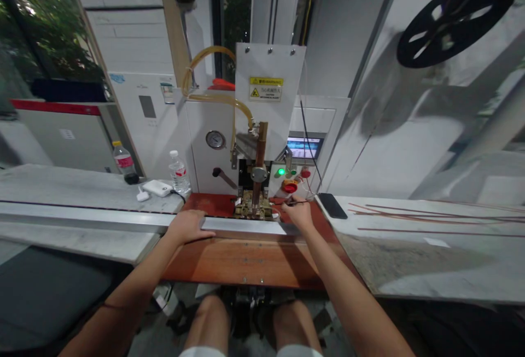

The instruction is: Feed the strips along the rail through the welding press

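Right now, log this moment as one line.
left hand: on metal rail | right hand: pinching thin dark strip beside brass-coloured fixture | green lamp: lit | smartphone: on right-side table

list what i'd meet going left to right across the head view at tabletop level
Yellow-capped bottle → white device with a cable → left hand → brass-coloured fixture → right hand → black phone → thin rods
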Demonstrator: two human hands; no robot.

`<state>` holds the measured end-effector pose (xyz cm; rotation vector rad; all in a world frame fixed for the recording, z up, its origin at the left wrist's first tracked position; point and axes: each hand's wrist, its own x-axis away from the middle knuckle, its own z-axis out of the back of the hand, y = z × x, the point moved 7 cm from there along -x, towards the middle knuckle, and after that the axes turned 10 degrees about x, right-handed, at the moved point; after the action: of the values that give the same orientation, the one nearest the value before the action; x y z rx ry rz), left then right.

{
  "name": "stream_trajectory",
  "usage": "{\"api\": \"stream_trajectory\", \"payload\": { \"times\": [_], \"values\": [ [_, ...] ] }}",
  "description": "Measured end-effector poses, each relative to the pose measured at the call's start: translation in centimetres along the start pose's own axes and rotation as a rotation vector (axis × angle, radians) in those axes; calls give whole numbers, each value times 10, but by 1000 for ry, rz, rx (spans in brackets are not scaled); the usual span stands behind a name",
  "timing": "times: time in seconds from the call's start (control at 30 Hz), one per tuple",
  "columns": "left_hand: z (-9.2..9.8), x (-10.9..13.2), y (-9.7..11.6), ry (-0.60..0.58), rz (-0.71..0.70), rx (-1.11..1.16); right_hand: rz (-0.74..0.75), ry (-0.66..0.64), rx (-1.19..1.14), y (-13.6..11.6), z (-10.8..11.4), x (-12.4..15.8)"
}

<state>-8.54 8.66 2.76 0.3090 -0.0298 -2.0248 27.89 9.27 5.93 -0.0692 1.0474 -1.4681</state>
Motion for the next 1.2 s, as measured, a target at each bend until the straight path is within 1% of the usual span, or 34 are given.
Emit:
{"api": "stream_trajectory", "payload": {
  "times": [0.1, 0.23, 0.3, 0.43, 0.53, 0.63, 0.7, 0.77, 0.87, 0.93, 1.0, 1.07, 1.2],
  "values": [
    [-1, 0, -2, -1, -5, -3, -20, -17, -86, 0, -3, 5],
    [-2, -1, -5, 6, 7, 5, -145, -141, -417, 8, -21, 12],
    [-3, -1, -5, 3, 6, 0, -184, -158, -522, 10, -27, 16],
    [-2, -2, -6, -27, -6, 5, -173, -158, -537, 4, -29, 26],
    [4, -2, -2, -24, -38, 49, -157, -163, -552, -5, -28, 35],
    [16, -2, 16, 66, -67, 112, -148, -170, -573, -15, -26, 43],
    [24, -2, 38, 149, -80, 168, -138, -192, -580, -21, -27, 46],
    [27, -5, 65, 221, -85, 249, -125, -210, -577, -27, -30, 49],
    [21, -16, 104, 265, -85, 425, -103, -230, -573, -34, -36, 53],
    [11, -27, 122, 257, -59, 557, -86, -227, -566, -36, -40, 55],
    [-2, -38, 133, 192, -47, 709, -70, -208, -545, -37, -43, 58],
    [-9, -46, 138, 171, -41, 797, -68, -201, -538, -37, -46, 61],
    [-10, -51, 139, 192, -52, 872, -82, -283, -595, -40, -52, 66]
  ]
}}
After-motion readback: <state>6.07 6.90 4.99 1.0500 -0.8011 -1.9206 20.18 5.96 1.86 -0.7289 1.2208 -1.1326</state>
